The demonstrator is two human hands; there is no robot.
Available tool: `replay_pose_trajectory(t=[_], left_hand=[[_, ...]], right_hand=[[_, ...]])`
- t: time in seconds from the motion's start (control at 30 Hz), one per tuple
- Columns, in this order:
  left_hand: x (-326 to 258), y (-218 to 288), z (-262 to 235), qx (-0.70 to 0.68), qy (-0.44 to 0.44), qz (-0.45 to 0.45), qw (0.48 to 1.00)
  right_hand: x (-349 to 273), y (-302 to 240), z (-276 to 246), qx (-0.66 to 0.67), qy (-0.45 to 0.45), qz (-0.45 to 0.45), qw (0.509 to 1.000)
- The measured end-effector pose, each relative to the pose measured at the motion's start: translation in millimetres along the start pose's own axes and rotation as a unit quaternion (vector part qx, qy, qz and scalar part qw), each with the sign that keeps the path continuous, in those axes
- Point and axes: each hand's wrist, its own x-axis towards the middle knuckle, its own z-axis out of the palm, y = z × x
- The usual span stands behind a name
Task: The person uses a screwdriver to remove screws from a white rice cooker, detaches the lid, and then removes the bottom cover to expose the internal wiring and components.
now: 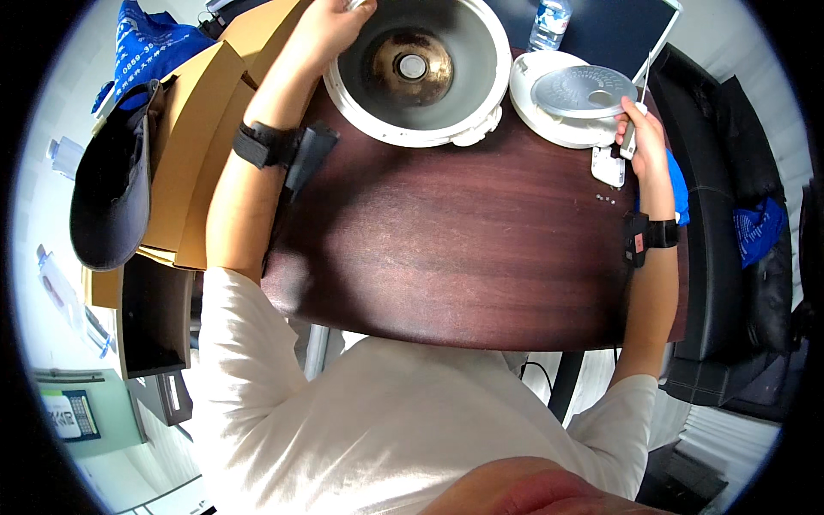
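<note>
My left hand [330, 30] grips the far left rim of a round white cooker body [416, 69] that stands open on the dark wooden table [446, 249]; its grey inside shows a brownish heating plate. To the right, my right hand [639, 129] holds a thin screwdriver-like tool with a pale handle, upright beside the white lid [575, 99] and its grey metal inner plate. A small white part [608, 167] lies just under that hand, and a few tiny screws [605, 199] lie next to it. Both wrists wear black bands.
Brown cardboard boxes [197, 146] are stacked at the table's left, with a dark cap [112, 189] and a blue bag [146, 47] on them. A clear water bottle [549, 21] stands behind the cooker. A black sofa [738, 215] runs along the right.
</note>
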Motion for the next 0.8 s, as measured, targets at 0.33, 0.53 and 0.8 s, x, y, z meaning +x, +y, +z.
replay_pose_trajectory(t=[0.33,0.53,0.8], left_hand=[[13.9,-13.5,-26.3,0.037,-0.042,-0.173,0.983],[-0.9,-21.6,-37.6,0.029,-0.023,-0.220,0.975],[-19.0,-15.2,-43.4,0.004,0.001,-0.302,0.953]], right_hand=[[10.5,4.3,-6.7,0.006,-0.007,0.037,0.999],[15.9,14.1,-6.5,-0.124,0.009,0.056,0.991],[20.6,20.8,-7.7,-0.185,0.033,0.039,0.981]])
